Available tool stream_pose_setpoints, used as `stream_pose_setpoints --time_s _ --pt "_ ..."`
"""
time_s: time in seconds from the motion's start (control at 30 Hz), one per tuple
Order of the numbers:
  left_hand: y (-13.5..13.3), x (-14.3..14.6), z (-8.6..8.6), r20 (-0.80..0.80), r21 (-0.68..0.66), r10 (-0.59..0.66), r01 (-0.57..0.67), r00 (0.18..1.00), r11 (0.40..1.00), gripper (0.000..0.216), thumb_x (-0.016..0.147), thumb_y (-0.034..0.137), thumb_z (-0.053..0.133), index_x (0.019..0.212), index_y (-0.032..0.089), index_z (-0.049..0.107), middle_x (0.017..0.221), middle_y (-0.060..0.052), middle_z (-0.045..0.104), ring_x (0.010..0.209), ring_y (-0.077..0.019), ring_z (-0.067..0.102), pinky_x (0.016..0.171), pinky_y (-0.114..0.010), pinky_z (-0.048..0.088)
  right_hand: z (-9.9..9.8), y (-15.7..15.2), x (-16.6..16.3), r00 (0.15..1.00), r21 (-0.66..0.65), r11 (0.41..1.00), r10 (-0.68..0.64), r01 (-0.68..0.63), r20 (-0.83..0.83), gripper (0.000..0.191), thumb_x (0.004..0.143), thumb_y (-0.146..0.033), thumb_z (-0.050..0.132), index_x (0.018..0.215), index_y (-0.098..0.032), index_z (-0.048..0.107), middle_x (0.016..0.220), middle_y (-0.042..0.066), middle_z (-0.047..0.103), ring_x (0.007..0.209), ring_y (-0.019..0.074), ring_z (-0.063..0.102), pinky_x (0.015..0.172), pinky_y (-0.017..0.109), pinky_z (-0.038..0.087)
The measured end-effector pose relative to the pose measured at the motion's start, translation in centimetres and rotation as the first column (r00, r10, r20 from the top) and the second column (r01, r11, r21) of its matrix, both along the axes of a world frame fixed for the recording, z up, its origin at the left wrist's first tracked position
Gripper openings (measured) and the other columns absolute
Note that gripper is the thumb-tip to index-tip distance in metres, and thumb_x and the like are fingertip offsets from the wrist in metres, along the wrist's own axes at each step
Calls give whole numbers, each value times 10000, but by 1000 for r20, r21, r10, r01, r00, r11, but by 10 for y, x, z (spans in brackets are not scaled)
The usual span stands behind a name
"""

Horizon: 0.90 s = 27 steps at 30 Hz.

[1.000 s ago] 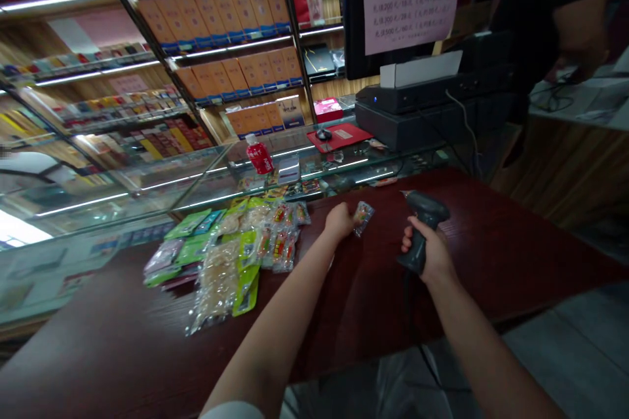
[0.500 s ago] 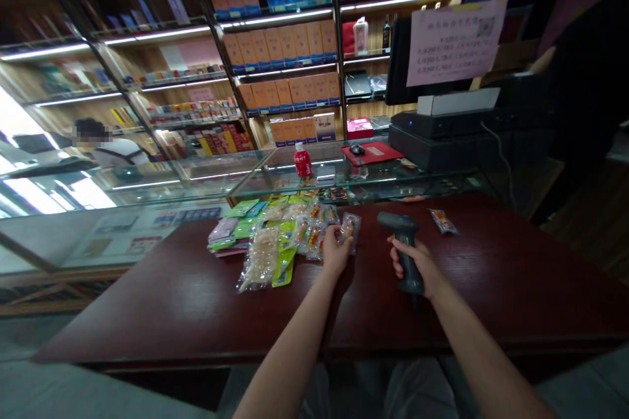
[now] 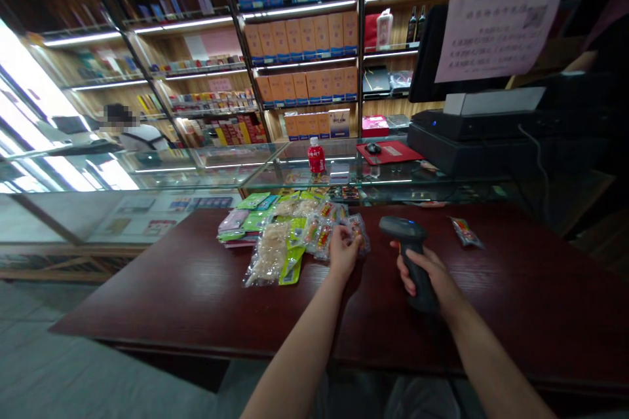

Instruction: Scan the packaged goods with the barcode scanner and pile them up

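My right hand [image 3: 437,275] is wrapped round the grip of a dark grey barcode scanner [image 3: 403,229], whose head points left toward the packets. My left hand [image 3: 344,252] has its fingers closed on the edge of a small clear snack packet [image 3: 362,239] at the right end of the pile. Beside that hand lie more small clear packets with red and yellow labels [image 3: 323,236]. Further left are a larger clear bag of pale food [image 3: 270,249] with a green edge, and a stack of green and pink packets [image 3: 243,222].
A single small packet [image 3: 465,233] lies on the dark wooden table [image 3: 196,294], right of the scanner. Behind stand a glass counter with a red bottle [image 3: 316,157], a mouse on a red mat [image 3: 393,152], and a monitor bearing a paper sign [image 3: 496,36]. A person [image 3: 142,137] is at far left.
The whole view has shifted, so things sit further right in it. My right hand still holds the scanner, now seen at a slightly different tilt. My left hand stays at the small packet.
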<state>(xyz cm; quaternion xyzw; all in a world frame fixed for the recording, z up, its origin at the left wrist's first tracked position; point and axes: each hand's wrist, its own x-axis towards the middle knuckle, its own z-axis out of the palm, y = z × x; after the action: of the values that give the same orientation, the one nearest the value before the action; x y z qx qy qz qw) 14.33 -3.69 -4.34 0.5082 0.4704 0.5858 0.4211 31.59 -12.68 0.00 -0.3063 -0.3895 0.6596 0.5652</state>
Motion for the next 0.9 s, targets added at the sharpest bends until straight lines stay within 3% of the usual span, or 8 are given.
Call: stream_pose_setpoints --time_s 0.13,0.3,0.5,0.67,0.9 --pt "-1 1 4 62 15 -69 68 996 998 418 697 197 647 1064 239 451 1007 -24 630 831 -141 647 708 -259 525 1 -8 -1 998 2 1000 1 -1 60 349 776 -366 702 1059 -179 618 549 -50 562 319 73 453 305 169 342" --pt "-2 3 9 71 -27 -105 107 992 994 542 702 125 613 1207 248 458 1007 -24 639 800 -141 640 688 -250 528 5 -16 -2 990 18 1000 10 -12 139 313 762 -386 707 964 -177 589 533 -43 570 322 79 475 316 165 335" --pt "-1 4 7 219 -6 -136 141 966 990 544 646 160 669 1154 221 485 900 -5 625 679 -116 600 600 -229 501 6 -17 0 974 3 999 48 -50 222 323 771 -419 696 941 -188 548 539 -63 562 320 80 493 322 165 357" --pt "0 2 10 114 19 -111 109 987 994 469 573 100 652 1024 176 550 901 -28 640 752 -151 614 632 -237 495 6 -18 1 967 -6 998 64 -64 245 306 794 -421 680 936 -195 530 543 -67 564 326 81 504 323 164 357" --pt "0 2 10 91 17 -92 90 992 996 445 585 140 661 1015 172 548 918 -38 645 772 -155 611 656 -241 492 6 -19 2 976 -32 995 95 -90 196 333 761 -430 702 918 -189 535 546 -69 563 326 83 507 321 170 362"
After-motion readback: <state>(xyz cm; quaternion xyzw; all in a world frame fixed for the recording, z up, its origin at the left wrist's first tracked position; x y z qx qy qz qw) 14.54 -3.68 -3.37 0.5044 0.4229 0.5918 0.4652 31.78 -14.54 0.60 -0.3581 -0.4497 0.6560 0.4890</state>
